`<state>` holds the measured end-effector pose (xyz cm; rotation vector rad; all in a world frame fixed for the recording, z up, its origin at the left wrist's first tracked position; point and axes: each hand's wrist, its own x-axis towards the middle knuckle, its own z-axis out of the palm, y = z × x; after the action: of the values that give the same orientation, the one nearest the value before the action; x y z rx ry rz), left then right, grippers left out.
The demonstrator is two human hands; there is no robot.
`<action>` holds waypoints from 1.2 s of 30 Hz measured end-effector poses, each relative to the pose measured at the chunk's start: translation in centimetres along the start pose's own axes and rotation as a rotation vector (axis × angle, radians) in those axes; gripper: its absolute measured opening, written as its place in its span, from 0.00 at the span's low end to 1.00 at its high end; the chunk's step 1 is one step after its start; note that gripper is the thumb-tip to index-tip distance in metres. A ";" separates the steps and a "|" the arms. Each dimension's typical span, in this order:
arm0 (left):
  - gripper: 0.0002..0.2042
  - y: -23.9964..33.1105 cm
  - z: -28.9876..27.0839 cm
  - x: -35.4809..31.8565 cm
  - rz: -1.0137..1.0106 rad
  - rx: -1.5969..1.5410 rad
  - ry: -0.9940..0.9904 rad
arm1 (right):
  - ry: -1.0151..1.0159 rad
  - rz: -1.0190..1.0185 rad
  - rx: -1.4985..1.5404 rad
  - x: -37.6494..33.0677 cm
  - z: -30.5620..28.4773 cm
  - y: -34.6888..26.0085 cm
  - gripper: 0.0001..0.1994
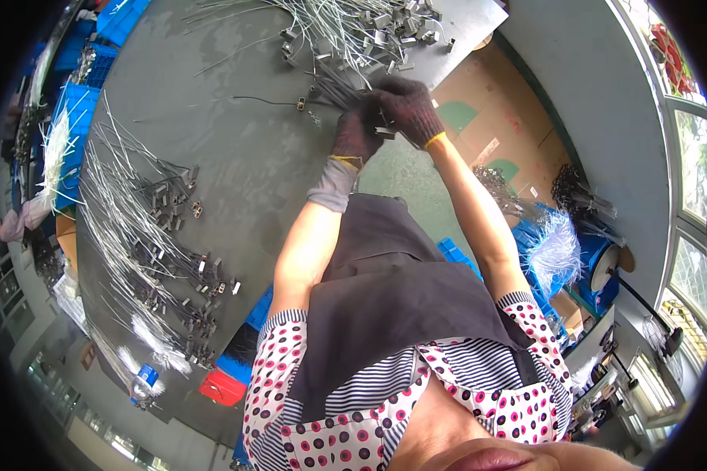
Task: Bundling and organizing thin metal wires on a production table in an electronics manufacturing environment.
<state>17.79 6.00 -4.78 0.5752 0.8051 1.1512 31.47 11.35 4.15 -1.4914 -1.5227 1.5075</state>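
Nearest the camera, a dark apron [385, 306] is seen over a dotted and striped blouse [416, 400], with both bare forearms stretched out over the grey desk [243, 165]. Both hands are covered by dark knitted gloves with yellow cuffs. The left hand [356, 135] is closed around a bundle of thin dark wires [336, 88], its grip pressed together on the stems. The right hand [407, 108] is laid just beside it, touching the same bundle from above; its grip is curled shut on the wires, and a small metal piece [385, 133] is seen between the two gloves, though which hand holds it cannot be told. The bundle is held above the desk, near the far edge, with its loose ends fanned toward the far left.

Behind the hands, along the far edge of the desk, a heap of pale wires with small metal clips [369, 23] is spread. A single dark wire with a clip [279, 102] is laid apart, just left of the hands. Along the left edge of the desk, a long row of silver wires with dark end pieces [153, 235] is laid out. Blue plastic crates [75, 118] are stacked beyond the left edge. To the right of the desk, a cardboard sheet [487, 125] is seen on the floor, and more wire bundles in blue bins [558, 243] are kept near the windows.
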 end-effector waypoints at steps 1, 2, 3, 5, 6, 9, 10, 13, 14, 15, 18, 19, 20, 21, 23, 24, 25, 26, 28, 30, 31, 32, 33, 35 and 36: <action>0.12 0.5 0.1 -0.5 -0.071 -0.207 0.047 | -0.026 0.007 0.109 0.6 0.3 -0.2 0.15; 0.12 1.1 0.1 -1.2 -0.107 -0.430 0.067 | 0.027 -0.035 0.000 1.4 0.7 -0.3 0.15; 0.16 1.7 0.0 -2.4 -0.240 -0.522 0.145 | 0.049 -0.152 -0.081 2.5 1.1 -0.4 0.15; 0.17 2.2 0.5 -4.0 -0.228 -0.572 0.155 | 0.038 -0.215 -0.226 4.3 1.9 -0.5 0.15; 0.17 2.4 0.5 -4.4 -0.209 -0.609 0.135 | -0.019 -0.247 -0.143 4.9 2.0 -0.5 0.16; 0.13 2.4 -0.1 -3.9 -0.160 -0.712 0.317 | -0.158 -0.116 -0.043 5.6 1.6 0.2 0.18; 0.13 2.2 -0.5 -3.2 -0.146 -0.759 0.354 | -0.171 -0.151 -0.078 5.4 1.3 0.7 0.17; 0.08 1.6 -2.4 -0.2 -0.054 -0.781 0.465 | -0.126 -0.262 -0.267 2.8 0.7 3.0 0.15; 0.08 1.5 -3.0 0.9 -0.035 -0.790 0.483 | -0.143 -0.153 -0.142 1.1 0.5 4.1 0.14; 0.07 1.4 -3.6 2.1 -0.085 -0.772 0.560 | -0.136 -0.174 -0.288 -0.7 0.1 5.3 0.14; 0.07 1.0 -4.8 4.1 -0.192 -0.791 0.529 | -0.138 -0.042 -0.344 -6.9 -0.8 9.0 0.13; 0.07 1.2 -4.9 4.5 -0.149 -0.755 0.481 | -0.195 -0.056 -0.449 -8.8 -1.2 10.2 0.13; 0.08 1.6 -5.0 4.6 -0.026 -0.382 0.406 | -0.223 0.021 -0.434 -10.6 -1.2 11.2 0.12; 0.09 2.3 -4.9 4.7 0.088 -0.020 0.294 | -0.223 0.039 -0.436 -12.4 -1.4 12.1 0.12; 0.13 3.7 -4.2 3.9 -0.101 -0.392 0.258 | -0.201 0.005 -0.372 -14.4 -1.5 13.2 0.10; 0.13 4.6 -3.7 3.4 -0.038 0.017 0.421 | -0.166 -0.039 -0.314 -15.1 -1.5 13.4 0.09; 0.14 5.6 -3.0 2.9 0.032 0.433 0.569 | -0.147 -0.021 -0.310 -15.4 -1.7 13.5 0.09; 0.15 6.3 -2.3 2.3 0.160 0.863 0.688 | -0.126 -0.005 -0.304 -15.5 -1.8 13.2 0.09; 0.15 7.2 -1.6 -0.1 0.271 0.966 0.760 | -0.099 -0.008 -0.312 -15.2 -1.9 12.2 0.09; 0.14 6.3 -1.0 -2.8 0.360 0.816 0.711 | -0.087 -0.004 -0.351 -15.0 -1.9 10.7 0.09; 0.12 5.3 -0.8 -3.9 0.117 0.664 0.592 | -0.051 -0.090 -0.394 -14.9 -1.9 9.8 0.11; 0.11 4.0 -0.6 -4.8 -0.131 0.512 0.474 | -0.049 -0.014 -0.277 -15.2 -1.8 9.0 0.11; 0.10 2.5 -0.5 -5.0 -0.177 0.473 0.355 | -0.054 0.090 -0.174 -15.4 -1.8 8.3 0.12; 0.11 -0.8 -0.5 -4.4 -0.290 0.338 0.132 | -0.045 0.263 -0.028 -16.3 -2.0 7.6 0.13; 0.11 -2.3 -0.5 -3.9 -0.274 0.108 0.089 | -0.030 0.338 0.017 -17.2 -2.1 7.7 0.14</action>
<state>17.91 1.56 -5.83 0.4879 0.9945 0.8904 40.27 -5.46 3.10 -1.7914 -1.3166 1.7308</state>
